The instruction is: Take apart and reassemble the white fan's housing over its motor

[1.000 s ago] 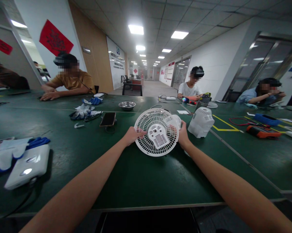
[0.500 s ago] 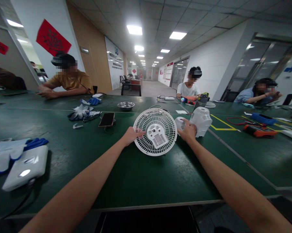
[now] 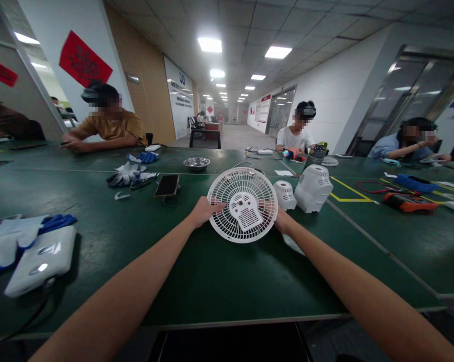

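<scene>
Fan grille point(image 3: 244, 211) is being held tilted over the desk point(image 3: 227, 296), left hand point(image 3: 202, 212) gripping its rim; right hand point(image 3: 281, 220) is sitting partly behind, can't tell its grip. Small white housing point(image 3: 285, 196) is standing just right.

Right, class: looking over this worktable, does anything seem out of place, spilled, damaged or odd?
Nothing is visibly spilled or broken; the fan grille in the left hand looks whole. Mildly untidy: the pale gloves lie in a crumpled heap, with a small white piece loose nearby.
</scene>
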A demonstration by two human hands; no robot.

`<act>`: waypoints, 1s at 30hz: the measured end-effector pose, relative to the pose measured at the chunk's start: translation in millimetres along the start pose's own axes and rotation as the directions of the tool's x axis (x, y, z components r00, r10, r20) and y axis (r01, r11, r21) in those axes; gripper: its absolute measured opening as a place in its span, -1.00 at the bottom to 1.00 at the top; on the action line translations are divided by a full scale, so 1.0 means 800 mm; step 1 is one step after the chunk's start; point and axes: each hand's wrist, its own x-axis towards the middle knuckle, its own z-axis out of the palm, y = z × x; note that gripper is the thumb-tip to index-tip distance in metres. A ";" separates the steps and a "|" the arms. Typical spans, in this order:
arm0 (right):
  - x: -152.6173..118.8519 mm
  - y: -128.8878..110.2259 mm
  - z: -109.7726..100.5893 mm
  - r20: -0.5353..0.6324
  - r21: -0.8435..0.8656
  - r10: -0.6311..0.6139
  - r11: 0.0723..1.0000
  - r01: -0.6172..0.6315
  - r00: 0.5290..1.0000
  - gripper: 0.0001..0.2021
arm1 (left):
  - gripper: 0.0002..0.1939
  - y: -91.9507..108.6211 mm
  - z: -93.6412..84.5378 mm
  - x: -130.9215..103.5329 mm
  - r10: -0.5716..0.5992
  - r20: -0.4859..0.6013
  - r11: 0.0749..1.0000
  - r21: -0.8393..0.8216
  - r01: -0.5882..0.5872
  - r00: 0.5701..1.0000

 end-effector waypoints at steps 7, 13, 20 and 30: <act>-0.025 -0.023 0.038 0.370 0.495 0.195 0.786 -0.370 0.908 -0.64 | -0.76 0.015 -0.001 -0.011 0.161 -0.191 0.986 -0.017 -0.168 0.968; -0.031 -0.022 0.045 0.418 0.520 0.173 0.760 -0.391 0.892 -0.62 | -0.76 0.016 0.002 -0.011 0.168 -0.195 0.986 0.013 -0.169 0.966; -0.032 -0.021 0.055 0.109 0.488 0.035 0.869 -0.084 0.993 -0.62 | -0.64 0.004 0.001 0.002 0.173 -0.203 0.985 0.007 -0.175 0.964; -0.016 -0.013 0.034 -0.143 0.042 -0.168 0.984 0.176 0.975 -0.48 | -0.18 0.013 -0.018 0.003 -0.105 0.053 0.856 -0.503 0.117 0.993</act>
